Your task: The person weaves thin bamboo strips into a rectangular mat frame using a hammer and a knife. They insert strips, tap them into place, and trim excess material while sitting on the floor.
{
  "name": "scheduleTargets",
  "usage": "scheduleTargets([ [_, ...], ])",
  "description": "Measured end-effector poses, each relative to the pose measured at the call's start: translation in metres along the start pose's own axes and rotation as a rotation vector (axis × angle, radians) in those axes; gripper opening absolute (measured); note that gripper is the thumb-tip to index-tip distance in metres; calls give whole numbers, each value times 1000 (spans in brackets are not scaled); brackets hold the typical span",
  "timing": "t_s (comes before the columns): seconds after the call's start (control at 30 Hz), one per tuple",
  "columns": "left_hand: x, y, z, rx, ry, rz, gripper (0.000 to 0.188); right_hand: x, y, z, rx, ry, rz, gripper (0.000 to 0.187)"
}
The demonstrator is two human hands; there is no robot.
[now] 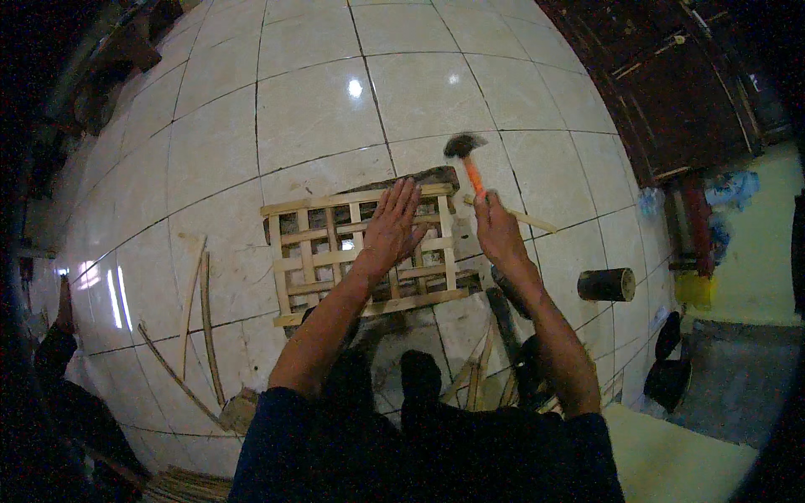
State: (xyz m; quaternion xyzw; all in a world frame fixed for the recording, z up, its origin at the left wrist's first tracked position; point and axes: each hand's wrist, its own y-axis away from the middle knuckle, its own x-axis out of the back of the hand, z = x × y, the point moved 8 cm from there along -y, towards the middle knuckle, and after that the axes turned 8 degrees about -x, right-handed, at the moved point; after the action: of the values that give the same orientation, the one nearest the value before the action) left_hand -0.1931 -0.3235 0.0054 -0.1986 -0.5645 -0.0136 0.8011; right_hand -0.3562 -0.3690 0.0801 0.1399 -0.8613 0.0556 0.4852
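Note:
A lattice of woven pale wooden or bamboo strips (pixel 279 272) in a rectangular frame lies in front of me. Dark boards (pixel 434 176) show under its far side. My left hand (pixel 394 225) is spread over the upper middle of the lattice, fingers stretched out toward its far edge. Just past the lattice's right side, my right hand (pixel 501 230) grips a hammer (pixel 473 174) with an orange handle. The hammer's dark head is raised and slightly blurred, apart from the lattice. A short pale strip (pixel 535 222) shows behind my right hand.
Several long strips (pixel 206 310) lie on the tiled floor (pixel 319 101) at left, and more beside my feet. A dark cylinder (pixel 605 285) lies at right. Dark wooden furniture (pixel 671 92) stands far right. Another person's arm and dark sleeve (pixel 63 335) show at the left edge.

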Motion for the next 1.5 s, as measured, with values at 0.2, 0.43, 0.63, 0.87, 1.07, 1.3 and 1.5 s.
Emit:
scheduleTargets([
  [0.2, 0, 8, -8, 27, -21, -10, 74, 30, -5, -16, -108, 55, -203, 47],
  [0.43, -6, 0, -3, 38, 16, -27, 73, -21, 17, 20, -279, -81, -27, 44],
  [0.63, 1, 11, -10, 32, -64, 8, 73, -23, 23, 2, -409, -220, -16, 46],
  [0.87, 6, 13, -9, -24, 3, -19, 69, -45, 20, 27, -135, -130, 136, 45],
  [1.07, 40, 77, -38, 210, -8, 115, 70, -32, 57, -8, -248, -175, -58, 32],
  [1.3, 38, 83, -47, 240, -69, 79, 73, -69, 54, -108, 128, -12, -143, 22],
  [1.5, 40, 84, -46, 236, -26, 112, 70, -88, 37, -86, 82, 242, -163, 28],
])
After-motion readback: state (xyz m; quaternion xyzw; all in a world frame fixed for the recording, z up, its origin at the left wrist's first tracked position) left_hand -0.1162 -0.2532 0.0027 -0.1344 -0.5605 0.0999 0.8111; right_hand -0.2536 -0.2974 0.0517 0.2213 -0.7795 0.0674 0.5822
